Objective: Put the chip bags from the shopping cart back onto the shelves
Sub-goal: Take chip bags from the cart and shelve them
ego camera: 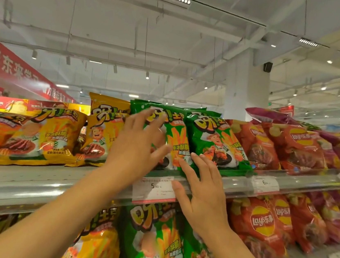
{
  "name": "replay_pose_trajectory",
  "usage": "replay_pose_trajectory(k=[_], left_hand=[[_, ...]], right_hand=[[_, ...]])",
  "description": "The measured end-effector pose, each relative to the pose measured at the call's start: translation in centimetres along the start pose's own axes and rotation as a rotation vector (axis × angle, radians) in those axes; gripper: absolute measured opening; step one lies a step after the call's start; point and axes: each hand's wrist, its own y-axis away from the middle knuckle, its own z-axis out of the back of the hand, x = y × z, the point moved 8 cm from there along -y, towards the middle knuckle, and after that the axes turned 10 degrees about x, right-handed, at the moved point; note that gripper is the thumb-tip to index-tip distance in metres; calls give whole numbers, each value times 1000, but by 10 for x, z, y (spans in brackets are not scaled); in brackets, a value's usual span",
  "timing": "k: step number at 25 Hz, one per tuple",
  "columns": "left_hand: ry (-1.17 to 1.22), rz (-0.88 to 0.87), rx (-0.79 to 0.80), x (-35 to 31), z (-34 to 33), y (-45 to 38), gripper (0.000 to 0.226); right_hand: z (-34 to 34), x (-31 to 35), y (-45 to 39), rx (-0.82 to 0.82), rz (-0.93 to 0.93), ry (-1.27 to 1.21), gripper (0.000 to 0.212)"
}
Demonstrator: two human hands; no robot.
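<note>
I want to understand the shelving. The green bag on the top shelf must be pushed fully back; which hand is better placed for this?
Probably the left hand: its spread fingers lie flat on the front of the green bag. The right hand sits lower, by the shelf edge and price tag.

View: one head-worn wide-angle camera; no second view shares the scene.
Facing: forward and tilted up at the top shelf (30, 178), with ceiling filling the upper half above it.
Nearness: close to the top shelf; both forearms reach from the bottom edge up to it.
Centre: the green chip bag (177, 134) standing on the top shelf.
Below the top shelf: a lower tier of bags, cut by the bottom edge.
Distortion: the top shelf edge bows and slopes toward both sides.
</note>
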Motion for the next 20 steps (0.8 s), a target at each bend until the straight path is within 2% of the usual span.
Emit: replay_pose_trajectory(k=[2, 4, 7, 9, 10, 13, 14, 16, 20], left_hand=[[-155, -86, 180, -12, -23, 11, 70], [-206, -58, 371, -8, -47, 21, 71], [-223, -39, 421, -6, -48, 23, 78], [-243, -67, 373, -13, -42, 29, 79], [-246, -110, 284, -19, -37, 38, 77], [-22, -374, 48, -50, -39, 92, 62], [65, -472, 38, -64, -55, 119, 58], [198, -541, 134, -86, -96, 172, 52], [426, -497, 535, -127, -193, 285, 53]], right_hand=[[0, 1, 0, 23, -10, -14, 57], [0, 1, 0, 47, -26, -30, 58], [3, 5, 4, 95, -55, -31, 57], [5, 8, 15, 137, -106, -13, 61], [7, 10, 29, 145, -124, -4, 64], [15, 7, 109, 152, -148, 4, 65], [16, -2, 155, 190, -216, 0, 64], [21, -27, 253, 316, -477, -59, 65], [46, -70, 461, 503, -1077, -81, 71]])
